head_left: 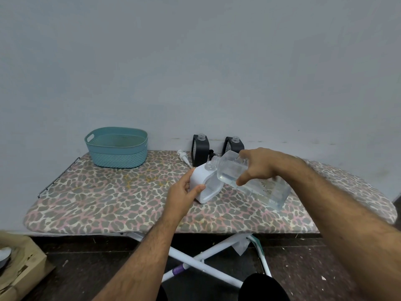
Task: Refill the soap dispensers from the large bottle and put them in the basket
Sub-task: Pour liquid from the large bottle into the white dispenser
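My right hand grips the large clear bottle, tipped to the left with its mouth right at the open neck of the white soap dispenser. Clear liquid lies in the lower part of the bottle. My left hand holds the white dispenser upright on the ironing board. Two black dispensers, one on the left and one on the right, stand uncapped against the wall behind. The teal basket sits at the board's back left with nothing visible inside.
A white pump head lies on the leopard-print ironing board next to the left black dispenser. Something small and black lies between the black dispensers. A cardboard box stands on the floor at the lower left.
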The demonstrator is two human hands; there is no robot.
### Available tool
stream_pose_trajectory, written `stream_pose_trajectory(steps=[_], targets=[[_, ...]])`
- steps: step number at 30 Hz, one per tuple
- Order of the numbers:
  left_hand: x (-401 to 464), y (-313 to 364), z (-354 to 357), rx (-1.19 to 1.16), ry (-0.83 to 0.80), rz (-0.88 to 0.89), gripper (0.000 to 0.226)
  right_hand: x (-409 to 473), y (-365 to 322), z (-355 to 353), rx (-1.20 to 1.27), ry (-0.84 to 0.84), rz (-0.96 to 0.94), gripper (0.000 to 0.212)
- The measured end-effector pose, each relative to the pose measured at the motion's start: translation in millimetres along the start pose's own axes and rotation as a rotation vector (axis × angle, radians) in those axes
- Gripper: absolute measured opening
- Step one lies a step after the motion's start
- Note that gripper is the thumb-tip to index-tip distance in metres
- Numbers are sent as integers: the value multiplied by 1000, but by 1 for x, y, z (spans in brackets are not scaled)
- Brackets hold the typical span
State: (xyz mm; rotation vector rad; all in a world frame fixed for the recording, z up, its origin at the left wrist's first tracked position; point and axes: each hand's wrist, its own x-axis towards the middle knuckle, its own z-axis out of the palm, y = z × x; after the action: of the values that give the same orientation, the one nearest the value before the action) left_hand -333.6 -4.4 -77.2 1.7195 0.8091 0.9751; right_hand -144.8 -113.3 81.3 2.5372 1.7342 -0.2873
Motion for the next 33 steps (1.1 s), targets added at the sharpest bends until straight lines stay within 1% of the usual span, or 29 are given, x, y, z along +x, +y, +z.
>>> stream_pose_trajectory(steps=[5, 33], targets=[[1, 0, 0, 4, -2, 9, 66, -2, -2, -2, 7, -5, -2, 74], [-2, 5, 0, -10, -17, -32, 67, -1, -3, -9, -13, -14, 14, 76]])
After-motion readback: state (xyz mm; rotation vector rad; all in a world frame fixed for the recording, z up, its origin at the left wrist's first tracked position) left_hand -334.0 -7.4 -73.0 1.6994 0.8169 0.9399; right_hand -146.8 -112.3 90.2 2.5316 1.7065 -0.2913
